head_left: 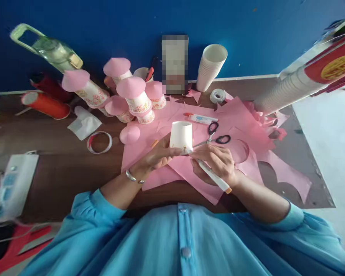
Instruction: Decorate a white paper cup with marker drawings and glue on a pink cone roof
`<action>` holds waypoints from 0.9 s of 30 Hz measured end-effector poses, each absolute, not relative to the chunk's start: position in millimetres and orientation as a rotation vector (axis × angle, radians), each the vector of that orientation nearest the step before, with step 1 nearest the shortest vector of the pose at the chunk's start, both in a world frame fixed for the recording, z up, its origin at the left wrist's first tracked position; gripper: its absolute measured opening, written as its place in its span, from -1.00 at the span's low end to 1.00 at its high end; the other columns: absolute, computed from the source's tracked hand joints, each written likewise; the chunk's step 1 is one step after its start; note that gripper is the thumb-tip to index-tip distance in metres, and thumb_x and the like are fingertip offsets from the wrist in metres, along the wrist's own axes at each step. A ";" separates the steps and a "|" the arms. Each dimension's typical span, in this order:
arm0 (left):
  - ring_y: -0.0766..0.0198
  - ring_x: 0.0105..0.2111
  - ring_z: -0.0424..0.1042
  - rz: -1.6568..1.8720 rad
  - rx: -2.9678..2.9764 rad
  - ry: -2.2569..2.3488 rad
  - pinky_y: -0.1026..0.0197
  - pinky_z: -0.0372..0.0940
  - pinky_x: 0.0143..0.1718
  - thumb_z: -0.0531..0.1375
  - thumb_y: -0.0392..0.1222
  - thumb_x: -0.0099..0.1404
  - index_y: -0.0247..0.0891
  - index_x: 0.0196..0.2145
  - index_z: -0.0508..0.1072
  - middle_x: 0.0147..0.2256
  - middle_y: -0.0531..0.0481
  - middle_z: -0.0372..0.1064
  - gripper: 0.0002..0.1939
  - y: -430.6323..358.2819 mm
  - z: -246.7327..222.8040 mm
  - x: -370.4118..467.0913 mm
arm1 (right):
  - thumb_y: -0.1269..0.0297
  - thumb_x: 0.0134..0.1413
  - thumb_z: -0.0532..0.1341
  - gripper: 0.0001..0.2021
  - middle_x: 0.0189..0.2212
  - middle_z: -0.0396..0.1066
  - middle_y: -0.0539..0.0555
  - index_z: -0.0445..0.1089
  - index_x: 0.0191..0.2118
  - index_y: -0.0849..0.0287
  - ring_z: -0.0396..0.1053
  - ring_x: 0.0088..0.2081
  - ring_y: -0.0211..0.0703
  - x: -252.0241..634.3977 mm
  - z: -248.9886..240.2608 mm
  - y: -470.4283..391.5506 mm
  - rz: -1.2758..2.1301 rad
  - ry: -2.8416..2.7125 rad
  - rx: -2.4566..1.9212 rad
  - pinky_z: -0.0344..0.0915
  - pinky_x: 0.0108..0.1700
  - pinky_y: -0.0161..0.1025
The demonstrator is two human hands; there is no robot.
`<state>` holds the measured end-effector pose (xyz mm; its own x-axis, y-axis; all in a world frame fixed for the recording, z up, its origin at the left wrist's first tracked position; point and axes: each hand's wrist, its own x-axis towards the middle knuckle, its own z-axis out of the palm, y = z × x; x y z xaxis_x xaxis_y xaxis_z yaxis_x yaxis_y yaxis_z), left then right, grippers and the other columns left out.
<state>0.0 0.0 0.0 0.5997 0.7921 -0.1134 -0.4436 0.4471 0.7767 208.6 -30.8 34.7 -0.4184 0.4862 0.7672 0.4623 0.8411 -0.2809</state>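
In the middle of the view my left hand [161,153] grips a white paper cup [181,135] low on its side. Small coloured marks show near the cup's lower edge. My right hand [215,163] is closed around a white marker [214,177] with an orange end, its tip side at the bottom of the cup. Just behind the hands lie black-handled scissors [214,136] and a glue stick [199,118] with a red cap. Pink paper sheets [149,180] spread beneath both hands.
Left of centre stand decorated cups [138,101] with pink cone tops. A tape ring [99,142] and a loose pink cone [129,135] lie nearby. Stacked paper cups [211,69] and a phone [175,65] stand at the wall. More stacked cups [287,90] lean at right.
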 end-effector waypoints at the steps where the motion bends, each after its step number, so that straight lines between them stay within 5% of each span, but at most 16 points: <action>1: 0.26 -0.18 0.60 0.802 0.783 0.529 0.23 0.47 -0.10 0.50 -0.24 0.25 -0.17 -0.09 0.56 -0.20 0.04 0.62 -0.69 -0.2 -1.1 -0.1 | 0.57 0.20 0.27 -0.66 -0.35 0.57 0.02 0.39 0.04 0.13 0.61 -0.38 -0.16 208.8 35.9 -31.7 0.037 -2.081 -0.707 0.58 -0.37 -0.24; 14: -0.02 -0.07 0.67 0.826 0.714 0.552 -0.01 0.55 -0.02 0.43 -0.19 0.27 -0.22 -0.05 0.58 -0.20 -0.07 0.66 -0.70 0.1 -4.8 -1.8 | 0.52 0.26 0.27 -0.73 -0.34 0.57 0.04 0.43 0.02 0.12 0.57 -0.38 -0.14 209.8 40.0 -30.5 0.030 -1.920 -0.763 0.54 -0.39 -0.22; 19: -0.13 0.02 0.65 0.825 0.646 0.501 -0.19 0.56 0.08 0.39 -0.13 0.26 -0.20 0.11 0.55 -0.08 -0.12 0.67 -0.54 0.6 -1.7 -1.3 | 0.49 0.28 0.27 -0.72 -0.31 0.57 0.06 0.43 0.05 0.12 0.57 -0.35 -0.11 209.3 38.9 -29.9 0.027 -1.947 -0.756 0.56 -0.36 -0.18; 27: -0.03 0.03 0.66 0.800 0.807 0.554 -0.03 0.56 0.11 0.45 -0.18 0.29 -0.20 -0.03 0.60 -0.06 -0.10 0.67 -0.69 -2.6 -1.9 -1.0 | 0.48 0.30 0.26 -0.75 -0.32 0.55 0.06 0.43 0.05 0.15 0.58 -0.33 -0.13 207.8 36.6 -30.2 0.021 -1.968 -0.693 0.61 -0.32 -0.20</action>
<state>-1.0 -2.6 -1.9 0.5863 0.7986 -0.1358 -0.4077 0.4357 0.8024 207.8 -30.2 36.6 -0.3286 0.4764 0.8155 0.4593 0.8351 -0.3028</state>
